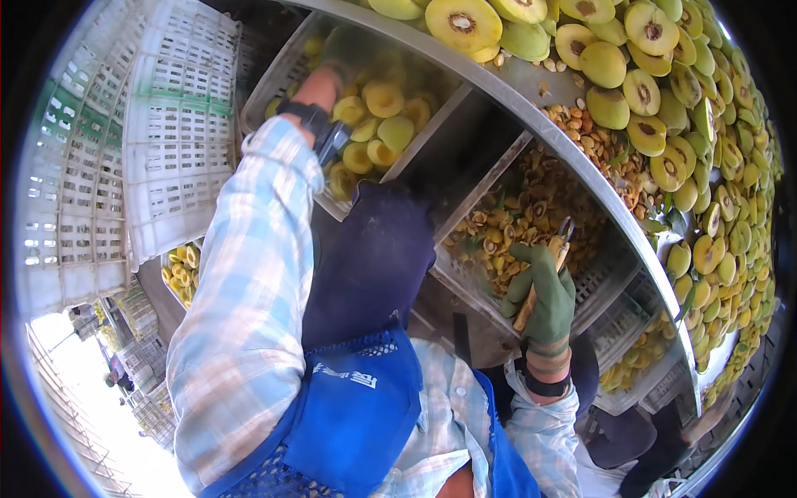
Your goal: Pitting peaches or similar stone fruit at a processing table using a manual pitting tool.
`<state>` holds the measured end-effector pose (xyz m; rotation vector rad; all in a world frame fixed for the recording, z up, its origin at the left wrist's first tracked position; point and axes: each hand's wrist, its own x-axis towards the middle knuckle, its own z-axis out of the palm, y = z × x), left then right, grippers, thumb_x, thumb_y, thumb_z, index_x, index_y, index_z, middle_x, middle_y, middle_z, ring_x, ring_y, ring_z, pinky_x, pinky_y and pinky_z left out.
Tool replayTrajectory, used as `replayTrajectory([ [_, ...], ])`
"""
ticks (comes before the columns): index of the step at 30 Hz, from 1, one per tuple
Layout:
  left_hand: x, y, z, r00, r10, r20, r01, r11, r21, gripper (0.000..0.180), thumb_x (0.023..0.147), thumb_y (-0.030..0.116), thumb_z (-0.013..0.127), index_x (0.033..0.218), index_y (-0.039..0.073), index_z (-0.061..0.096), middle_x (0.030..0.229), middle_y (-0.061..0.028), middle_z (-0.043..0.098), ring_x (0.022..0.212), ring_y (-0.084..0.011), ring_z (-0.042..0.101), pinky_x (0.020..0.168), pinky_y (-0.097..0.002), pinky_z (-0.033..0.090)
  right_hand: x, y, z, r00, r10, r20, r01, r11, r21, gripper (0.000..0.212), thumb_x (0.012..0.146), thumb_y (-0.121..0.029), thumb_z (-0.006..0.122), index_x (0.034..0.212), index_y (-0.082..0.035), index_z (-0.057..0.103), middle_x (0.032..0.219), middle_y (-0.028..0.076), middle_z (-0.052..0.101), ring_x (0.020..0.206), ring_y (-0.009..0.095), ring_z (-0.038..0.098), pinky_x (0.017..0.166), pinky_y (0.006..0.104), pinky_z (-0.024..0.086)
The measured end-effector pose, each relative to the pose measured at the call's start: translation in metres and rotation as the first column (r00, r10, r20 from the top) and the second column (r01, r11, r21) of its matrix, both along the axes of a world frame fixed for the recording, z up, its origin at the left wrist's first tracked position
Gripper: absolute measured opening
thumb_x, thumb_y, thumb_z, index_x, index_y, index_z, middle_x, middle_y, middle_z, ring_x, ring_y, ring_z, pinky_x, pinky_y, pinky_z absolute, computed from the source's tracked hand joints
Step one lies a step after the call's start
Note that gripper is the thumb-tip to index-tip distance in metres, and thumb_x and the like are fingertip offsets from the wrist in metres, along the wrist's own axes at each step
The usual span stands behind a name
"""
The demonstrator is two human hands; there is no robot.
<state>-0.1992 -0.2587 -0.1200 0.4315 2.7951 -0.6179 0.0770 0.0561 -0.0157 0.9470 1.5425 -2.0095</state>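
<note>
My right hand (544, 290), in a green glove, is closed around the wooden handle of a pitting tool (531, 305) with a metal loop at its tip. The tool points up and away, above a crate of scraps and fruit pits (506, 224). My left arm stretches forward over a white crate (282, 70) of halved yellow-green stone fruit (384, 100). My left hand (342, 54) is down at the far left part of that crate, dim and blurred. Its fingers do not show, so I cannot see whether it holds anything.
A metal table (531, 83) with a raised curved rim curves around from ahead to my right, heaped with halved fruit (639, 91) and loose pits (581, 133). White plastic crates (178, 124) stand stacked at left. Another person's dark-clothed legs (623, 440) show at lower right.
</note>
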Motion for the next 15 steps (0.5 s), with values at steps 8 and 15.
replayTrajectory([
  [8, 0.097, -0.053, -0.018, 0.939, 0.341, -0.04, -0.036, 0.212, 0.977, 0.026, 0.093, 0.015, 0.057, 0.112, 0.001, 0.066, 0.102, -0.007, 0.069, 0.093, -0.0148, 0.063, 0.084, -0.0276, 0.049, 0.01, -0.001, 0.003, 0.998, -0.028, -0.049, 0.026, 0.999, -0.036, 0.035, 0.097, -0.027, 0.052, 0.105, 0.006, 0.058, 0.051, 0.008, 0.055, 0.04, 0.017, 0.05, 0.039, 0.0281, 0.038],
  [15, 0.137, 0.027, 0.102, 0.943, 0.279, -0.183, 0.187, 0.012, 0.982, 0.025, 0.089, 0.007, 0.059, 0.113, -0.001, 0.064, 0.104, -0.0129, 0.068, 0.089, -0.0201, 0.066, 0.077, -0.0311, 0.052, 0.018, 0.001, -0.003, 0.991, -0.024, -0.133, 0.009, 0.994, -0.111, 0.031, 0.097, -0.028, 0.054, 0.102, 0.003, 0.059, 0.054, 0.008, 0.056, 0.041, 0.017, 0.052, 0.039, 0.0287, 0.04],
])
